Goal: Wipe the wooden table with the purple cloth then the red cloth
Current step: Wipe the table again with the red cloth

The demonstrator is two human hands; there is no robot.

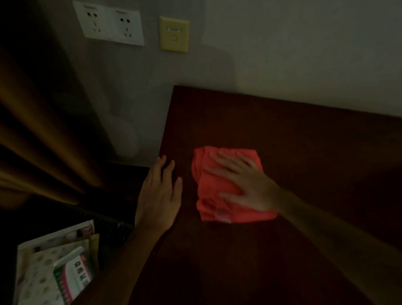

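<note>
A folded red cloth point(210, 193) lies on the dark wooden table point(309, 148), near its left side. My right hand point(244, 180) presses flat on the cloth with fingers spread and straight. My left hand point(159, 195) rests flat on the table's left edge, fingers straight, a short gap away from the cloth. The purple cloth is not in view. The room is dim and the hands are slightly blurred.
The table stands against a grey wall point(283, 46) with white sockets point(111, 25) and a yellow plate point(174, 34). A dark curtain point(30, 124) hangs at the left. Below left is a box point(51, 271) of printed packets.
</note>
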